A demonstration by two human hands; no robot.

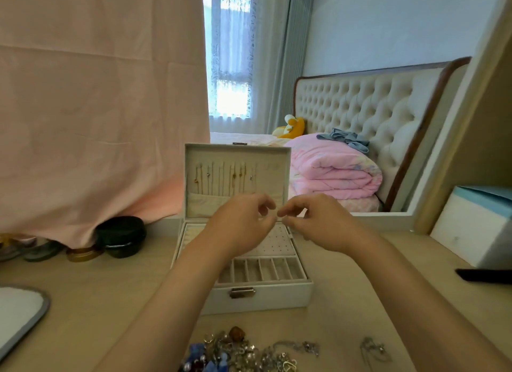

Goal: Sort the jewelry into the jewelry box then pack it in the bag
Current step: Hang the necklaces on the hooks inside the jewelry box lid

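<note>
Above the jewelry box (277, 295), left hand (240, 222) and right hand (322, 225), fingers (288, 209) pinched narrow, tips close — cannot tell what's held

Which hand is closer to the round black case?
Left. The left hand is right of the round black case; the right hand is farther right.

A home bedroom: a bed with tufted headboard (360, 105), folded pink quilt (332, 169), plush toy (292, 126), and curtained window (232, 55) beyond the counter (83, 288).
</note>
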